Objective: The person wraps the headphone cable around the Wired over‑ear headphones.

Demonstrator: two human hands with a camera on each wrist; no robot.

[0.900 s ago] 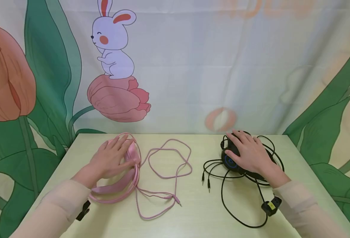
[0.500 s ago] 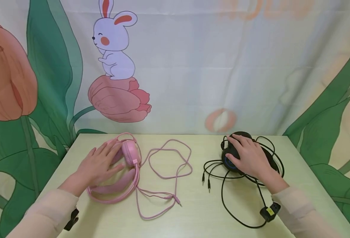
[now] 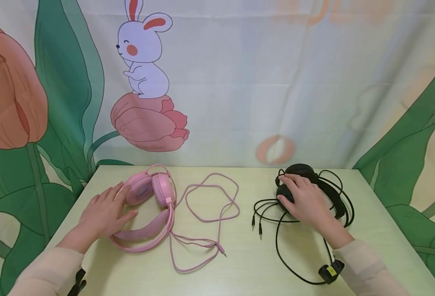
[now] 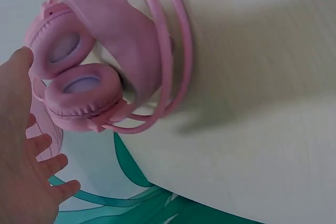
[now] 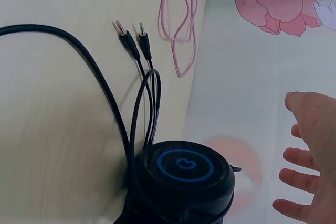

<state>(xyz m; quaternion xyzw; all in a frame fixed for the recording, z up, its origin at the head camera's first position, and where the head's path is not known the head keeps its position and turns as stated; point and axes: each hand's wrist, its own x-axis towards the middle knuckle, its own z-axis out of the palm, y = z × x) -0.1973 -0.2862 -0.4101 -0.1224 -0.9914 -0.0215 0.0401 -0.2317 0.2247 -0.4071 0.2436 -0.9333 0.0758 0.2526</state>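
Note:
A pink headset lies on the left of the pale table, ear cups side by side. My left hand lies flat beside it with straight fingers, fingertips at the near ear cup. In the left wrist view the left hand is spread, thumb tip next to the pink ear cups. A black headset lies on the right. My right hand rests over its near ear cup with relaxed fingers. The right wrist view shows the spread right hand beside the black ear cup with its blue ring.
The pink cable loops across the table's middle. The black cable ends in two jack plugs, and an inline control lies by my right sleeve. A printed cloth backdrop hangs right behind the table's far edge.
My left hand has slid back and to the left off the pink ear cups, which now show. The right hand has drawn back a little, uncovering the far black ear cup.

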